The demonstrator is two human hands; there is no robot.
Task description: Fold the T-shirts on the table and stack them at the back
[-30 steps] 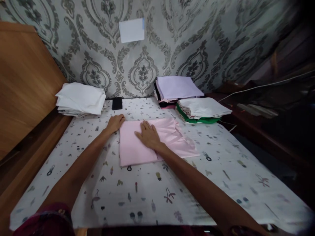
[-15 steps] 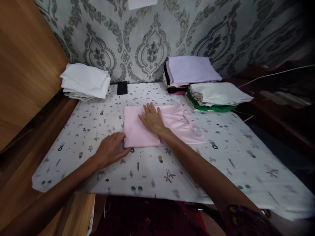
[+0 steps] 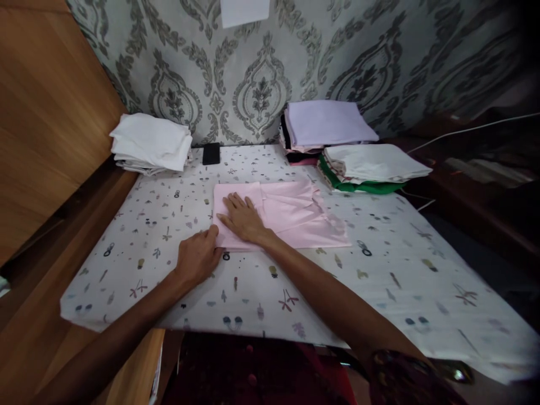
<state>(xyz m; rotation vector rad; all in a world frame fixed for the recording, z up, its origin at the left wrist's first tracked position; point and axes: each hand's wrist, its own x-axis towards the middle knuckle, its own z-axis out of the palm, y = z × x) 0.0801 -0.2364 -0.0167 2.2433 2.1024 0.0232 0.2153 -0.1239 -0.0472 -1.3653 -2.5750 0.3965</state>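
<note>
A folded pink garment lies flat in the middle of the table. Its left part is a neat rectangle, while the right part has creases and a ruffled edge. My right hand rests palm down on the left part, fingers stretched out. At the near left corner of the garment, my left hand has its thumb on the cloth and its fingers curled in, pinching the corner; the fingertips are partly hidden.
The table wears a white patterned cloth. White folded cloths are stacked at the back left, next to a black flat object. At the back right stand a lilac-topped pile and a white-and-green pile. A wooden panel borders the left side.
My right hand has slid left across the pink garment, uncovering a fold edge. My left hand has closed at the garment's near left corner. The view has shifted slightly.
</note>
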